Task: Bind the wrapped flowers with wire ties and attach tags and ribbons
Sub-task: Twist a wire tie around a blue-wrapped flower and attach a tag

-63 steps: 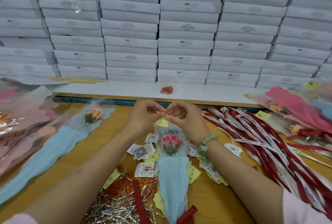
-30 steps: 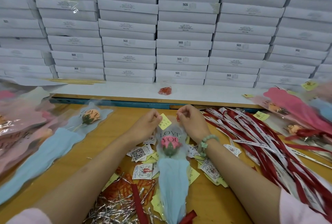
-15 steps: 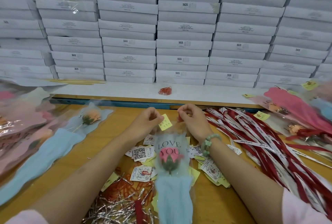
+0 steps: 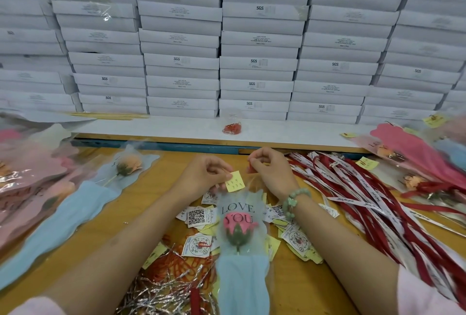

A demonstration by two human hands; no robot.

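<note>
Head view: The wrapped flower, a pink rose in a clear sleeve printed "LOVE YOU" with a light blue lower wrap, lay at lower center of the frame on the wooden counter, top end pointing away from the person. The left hand, just above it, pinched a yellow tag between thumb and fingertips at the sleeve's top edge. The right hand, beside it, had its fingers curled and pinched a small red piece; what it was could not be told. A green bead bracelet sat on the right wrist.

Printed tags lay scattered under and around the flower. Silver wire ties were heaped at lower left of center. Red and white ribbons lay fanned at right. Stacked white boxes filled the upper frame.
</note>
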